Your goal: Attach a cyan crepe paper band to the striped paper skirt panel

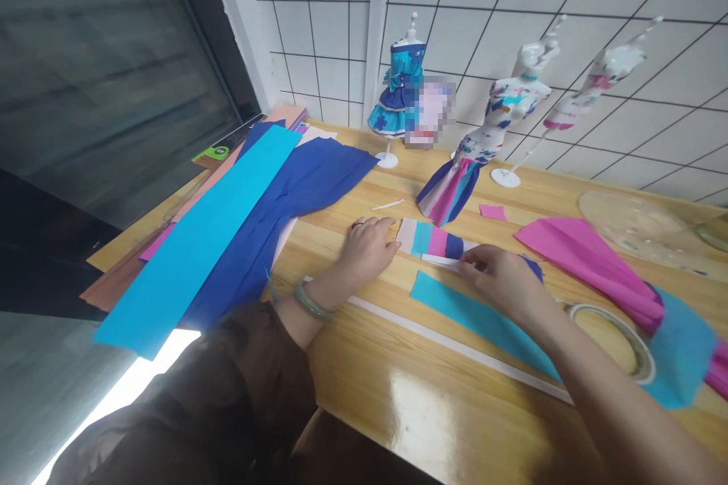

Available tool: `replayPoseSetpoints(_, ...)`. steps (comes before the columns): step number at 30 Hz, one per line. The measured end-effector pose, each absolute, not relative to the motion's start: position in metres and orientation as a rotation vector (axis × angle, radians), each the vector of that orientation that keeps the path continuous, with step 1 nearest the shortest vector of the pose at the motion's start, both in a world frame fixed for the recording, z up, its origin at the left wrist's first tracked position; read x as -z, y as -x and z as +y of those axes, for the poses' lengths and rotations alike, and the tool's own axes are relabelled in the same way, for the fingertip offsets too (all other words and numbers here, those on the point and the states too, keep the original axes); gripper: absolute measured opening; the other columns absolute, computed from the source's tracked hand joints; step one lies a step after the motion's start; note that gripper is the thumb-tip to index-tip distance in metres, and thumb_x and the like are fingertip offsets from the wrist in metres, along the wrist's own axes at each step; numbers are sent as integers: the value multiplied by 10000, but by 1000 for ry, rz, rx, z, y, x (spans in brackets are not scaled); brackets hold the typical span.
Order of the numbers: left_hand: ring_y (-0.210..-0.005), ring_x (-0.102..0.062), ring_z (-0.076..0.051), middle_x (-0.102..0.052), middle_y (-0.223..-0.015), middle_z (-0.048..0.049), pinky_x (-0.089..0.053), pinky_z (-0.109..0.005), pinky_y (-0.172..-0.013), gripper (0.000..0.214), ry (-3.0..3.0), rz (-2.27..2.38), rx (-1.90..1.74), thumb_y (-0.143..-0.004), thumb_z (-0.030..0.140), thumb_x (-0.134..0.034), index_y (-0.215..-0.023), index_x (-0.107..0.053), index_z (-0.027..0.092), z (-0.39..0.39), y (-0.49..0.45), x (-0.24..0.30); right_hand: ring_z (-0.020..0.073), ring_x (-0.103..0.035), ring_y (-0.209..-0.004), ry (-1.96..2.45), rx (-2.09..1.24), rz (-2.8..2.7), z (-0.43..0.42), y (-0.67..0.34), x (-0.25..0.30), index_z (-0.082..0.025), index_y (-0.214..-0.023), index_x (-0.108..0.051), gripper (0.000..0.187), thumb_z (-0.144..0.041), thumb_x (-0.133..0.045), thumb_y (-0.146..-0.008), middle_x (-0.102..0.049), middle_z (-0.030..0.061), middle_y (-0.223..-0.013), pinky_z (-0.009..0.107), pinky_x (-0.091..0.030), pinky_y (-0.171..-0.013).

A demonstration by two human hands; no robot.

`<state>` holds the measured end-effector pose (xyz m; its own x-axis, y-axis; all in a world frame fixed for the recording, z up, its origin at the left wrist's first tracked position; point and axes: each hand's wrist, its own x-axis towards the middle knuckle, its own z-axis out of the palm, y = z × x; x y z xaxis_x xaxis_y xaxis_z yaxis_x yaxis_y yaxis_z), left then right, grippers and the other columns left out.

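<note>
Striped paper or cloth in pale pink, turquoise, magenta and navy [437, 241] lies on the wooden table [364, 364]. My left hand [368, 248] rests flat with fingers spread at its left end, the fingertips touching or almost touching it. Along the near edge of the stripes runs a narrow white strip [437, 261]. Over the right part, my right hand [503, 276] has its fingers pinched together at the end of that white strip; the fingertips are partly hidden. Just in front lies a turquoise strip [455, 305], partly under my right forearm.
Small dress forms stand along the tiled wall: a blue-dressed one [401, 95], a painted one with a striped skirt [483, 121] and another [603, 83]. Blue sheets [227, 220] pile at left. A tape roll [642, 356] and magenta piece [591, 261] lie right.
</note>
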<state>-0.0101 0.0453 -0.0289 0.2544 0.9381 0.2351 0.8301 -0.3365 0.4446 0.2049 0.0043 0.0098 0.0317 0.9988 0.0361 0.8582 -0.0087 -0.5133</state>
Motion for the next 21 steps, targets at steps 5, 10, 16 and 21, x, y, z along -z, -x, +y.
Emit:
replayPoseSetpoints(5, -952, -549, -226, -634, -983, -73, -395, -340, -857, 407, -2280, 1657, -671, -766, 318, -624, -1147, -570, 185, 46, 10, 28, 195, -571, -550, 2116, -525, -1869, -8, -245, -15, -210, -625, -652, 148, -300, -550, -684, -643, 39, -603, 301, -373, -501)
replayPoseSetpoints(10, -964, -554, -222, -635, -1002, -64, -406, -331, -850, 391, -2295, 1683, -652, -776, 301, -607, -1152, -569, 201, 46, 10, 28, 197, -594, -562, 2320, -579, -1812, -30, -289, -13, -202, -770, -675, 242, -368, -503, -735, -663, 34, -643, 300, -405, -513)
replayPoseSetpoints(16, -998, -554, -229, -637, -1025, -62, -413, -328, -861, 397, -2267, 1696, -646, -764, 295, -614, -1145, -576, 193, 48, 9, 26, 208, -570, -512, 2426, -431, -1713, -53, -317, -11, -195, -718, -651, 242, -362, -476, -724, -612, 38, -545, 317, -399, -489)
replayPoseSetpoints(21, -969, -566, -236, -651, -975, -65, -419, -342, -852, 405, -2258, 1677, -626, -761, 288, -597, -1146, -580, 164, 50, 8, 23, 206, -562, -564, 2381, -347, -1692, -60, -319, -13, -198, -743, -633, 260, -411, -488, -709, -626, 56, -660, 325, -392, -518)
